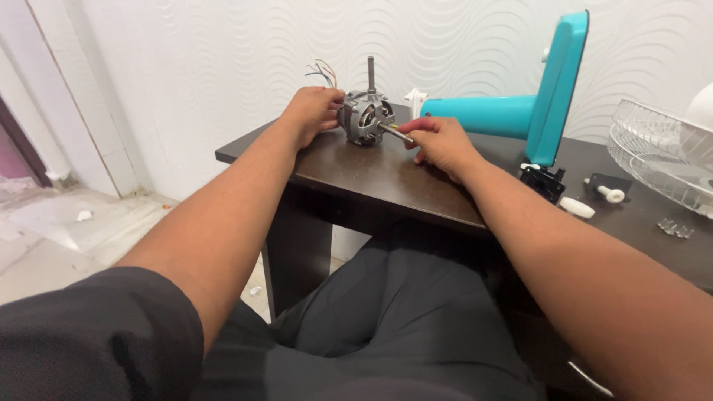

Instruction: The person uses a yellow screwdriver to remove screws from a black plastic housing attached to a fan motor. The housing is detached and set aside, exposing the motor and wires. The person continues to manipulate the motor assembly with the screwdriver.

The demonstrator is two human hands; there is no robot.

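— Two hands working at the tabletop's (pixel 356 174) left corner; what is your left hand (pixel 312 111) doing?
— You are cupping it around the back of the grey fan motor (pixel 364 117), fingers curled, steadying it with the shaft pointing up.
— And your right hand (pixel 442 141)?
— You are pinching a slim tool (pixel 396 132) in closed fingers, its tip touching the motor's side. Farther right, a teal fan housing (pixel 520 104) is lying toward the back edge, and a white wire grille (pixel 657 160) is sitting at the right edge.

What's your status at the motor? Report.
Left hand steadies the fan motor. Right hand holds a screwdriver to its side. Nothing between them.
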